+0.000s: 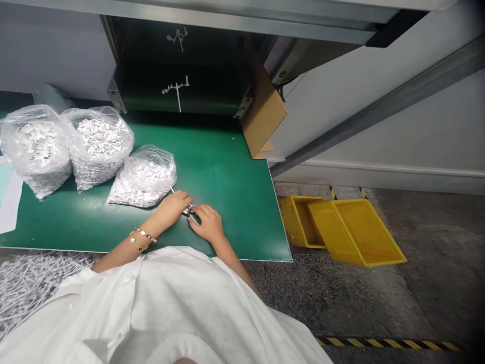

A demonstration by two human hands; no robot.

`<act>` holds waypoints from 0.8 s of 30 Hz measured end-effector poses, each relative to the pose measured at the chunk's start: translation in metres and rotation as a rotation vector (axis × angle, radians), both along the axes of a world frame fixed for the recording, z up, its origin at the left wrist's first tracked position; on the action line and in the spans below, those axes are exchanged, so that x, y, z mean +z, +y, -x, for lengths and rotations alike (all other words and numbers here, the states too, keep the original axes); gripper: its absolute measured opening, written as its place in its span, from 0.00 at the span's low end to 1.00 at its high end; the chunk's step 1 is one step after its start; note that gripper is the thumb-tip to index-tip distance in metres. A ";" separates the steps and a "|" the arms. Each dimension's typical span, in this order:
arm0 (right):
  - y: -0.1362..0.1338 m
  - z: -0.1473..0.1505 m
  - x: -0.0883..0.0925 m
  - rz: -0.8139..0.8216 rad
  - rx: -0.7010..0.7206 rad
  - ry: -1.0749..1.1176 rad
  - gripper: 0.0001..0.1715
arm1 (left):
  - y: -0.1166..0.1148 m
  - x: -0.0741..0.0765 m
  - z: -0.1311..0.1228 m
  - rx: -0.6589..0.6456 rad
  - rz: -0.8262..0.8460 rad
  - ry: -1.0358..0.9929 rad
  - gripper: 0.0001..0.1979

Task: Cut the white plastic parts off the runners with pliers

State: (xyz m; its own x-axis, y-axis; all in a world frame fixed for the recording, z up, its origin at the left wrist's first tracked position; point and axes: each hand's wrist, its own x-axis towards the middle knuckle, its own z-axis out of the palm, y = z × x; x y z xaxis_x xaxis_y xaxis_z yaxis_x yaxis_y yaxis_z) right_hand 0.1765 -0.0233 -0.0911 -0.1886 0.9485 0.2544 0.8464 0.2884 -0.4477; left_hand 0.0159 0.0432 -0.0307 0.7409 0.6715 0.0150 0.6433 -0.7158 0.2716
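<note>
Near the front of the green table (pixel 227 202), my left hand (pixel 175 206) has its fingers closed on a thin white plastic piece (pixel 173 190), whose tip sticks out beyond the fingers. Just right of it, my right hand (pixel 208 222) is wrapped round small dark-handled cutters (pixel 186 212). The cutters' head lies between the two hands, close to the left fingertips. Directly behind my left hand rests a clear bag (pixel 142 177) of small white pieces.
Two more filled bags (pixel 100 146) (pixel 40 146) stand at the left. Behind the table, a dark conveyor (pixel 147 65) carries white branched parts (pixel 177 91). A cardboard sheet (pixel 265 116) stands right of it. Yellow crates (pixel 356 230) sit on the floor; white scraps (pixel 34 283) lie lower left.
</note>
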 end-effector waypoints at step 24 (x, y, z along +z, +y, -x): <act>-0.003 -0.008 0.006 -0.086 -0.087 0.489 0.13 | -0.011 -0.007 0.026 0.663 0.908 -1.107 0.20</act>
State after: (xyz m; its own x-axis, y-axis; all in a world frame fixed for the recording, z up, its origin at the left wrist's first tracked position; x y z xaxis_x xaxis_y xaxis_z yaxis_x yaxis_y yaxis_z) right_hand 0.1849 -0.0266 -0.0854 0.0511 0.9273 0.3708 0.5656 0.2792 -0.7760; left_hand -0.0102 0.0320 -0.0373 0.2189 0.9448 -0.2438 -0.0374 0.2578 0.9655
